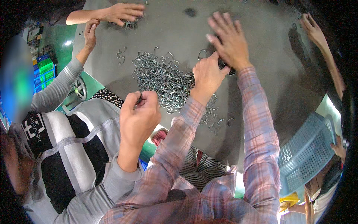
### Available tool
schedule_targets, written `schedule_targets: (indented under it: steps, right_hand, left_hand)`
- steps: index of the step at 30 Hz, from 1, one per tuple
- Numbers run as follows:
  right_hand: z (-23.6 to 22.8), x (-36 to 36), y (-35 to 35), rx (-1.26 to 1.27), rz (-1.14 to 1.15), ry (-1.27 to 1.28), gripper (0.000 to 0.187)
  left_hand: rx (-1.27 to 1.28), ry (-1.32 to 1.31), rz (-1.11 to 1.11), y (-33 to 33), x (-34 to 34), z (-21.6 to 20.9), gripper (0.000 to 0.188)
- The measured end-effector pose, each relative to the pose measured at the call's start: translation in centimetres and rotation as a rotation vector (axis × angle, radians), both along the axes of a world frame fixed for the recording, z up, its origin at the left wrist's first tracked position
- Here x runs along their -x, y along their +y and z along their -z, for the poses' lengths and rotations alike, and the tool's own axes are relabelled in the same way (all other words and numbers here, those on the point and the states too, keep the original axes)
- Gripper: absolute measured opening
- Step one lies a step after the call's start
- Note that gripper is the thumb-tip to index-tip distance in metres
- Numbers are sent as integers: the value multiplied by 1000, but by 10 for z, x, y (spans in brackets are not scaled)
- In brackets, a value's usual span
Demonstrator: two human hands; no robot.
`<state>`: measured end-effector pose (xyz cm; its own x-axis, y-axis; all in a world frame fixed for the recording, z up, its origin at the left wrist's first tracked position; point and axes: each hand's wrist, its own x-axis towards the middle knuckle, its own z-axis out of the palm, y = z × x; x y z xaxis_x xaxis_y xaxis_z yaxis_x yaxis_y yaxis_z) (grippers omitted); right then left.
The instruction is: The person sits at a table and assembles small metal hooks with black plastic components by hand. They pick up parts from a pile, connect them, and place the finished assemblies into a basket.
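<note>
My right hand [232,42] lies palm down over the grey tabletop [167,30] with its fingers stretched and spread, slightly blurred. Dark metal pieces [232,71] show beside its palm. Close by on its left, my left hand [207,76] is closed, its index finger and thumb toward those pieces; what it holds, if anything, is hidden. Left of my left hand spreads a heap of bent metal wire clips [160,82], shiny and tangled. One loose clip [202,55] lies just above my left hand.
At left, a co-worker in a grey sleeve holds a small dark piece in one closed hand [140,115]. Other people's hands reach in at top left [123,13] and top right [313,30]. A blue-grey plastic basket [309,149] stands tilted at right, gripped by another hand.
</note>
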<state>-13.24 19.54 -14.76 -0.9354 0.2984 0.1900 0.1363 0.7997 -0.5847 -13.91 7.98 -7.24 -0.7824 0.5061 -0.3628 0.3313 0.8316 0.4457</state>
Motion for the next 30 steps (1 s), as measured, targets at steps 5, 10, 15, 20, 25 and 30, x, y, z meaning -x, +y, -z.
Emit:
schedule_targets:
  steps: [5,10,15,20,25,30]
  right_hand:
    - [-40,-32,11,924,-87,-229,36]
    - [-51,-86,14,586,484,-102,20]
    - [-52,-109,-37,532,589,-87,14]
    - [-48,-92,-57,332,428,-98,31]
    - [-61,-105,-48,400,389,-191,35]
    - [-61,-101,-63,275,353,-217,31]
  left_hand:
    - [-84,-30,-96,-16,-1,-8,23]
    - [-260,374,-290,-38,60,-2,25]
    - [-55,693,-282,-70,121,21,27]
    - [-11,771,-214,-83,143,34,29]
    - [32,517,-289,-92,161,24,39]
    - [-82,381,-67,-102,162,-7,35]
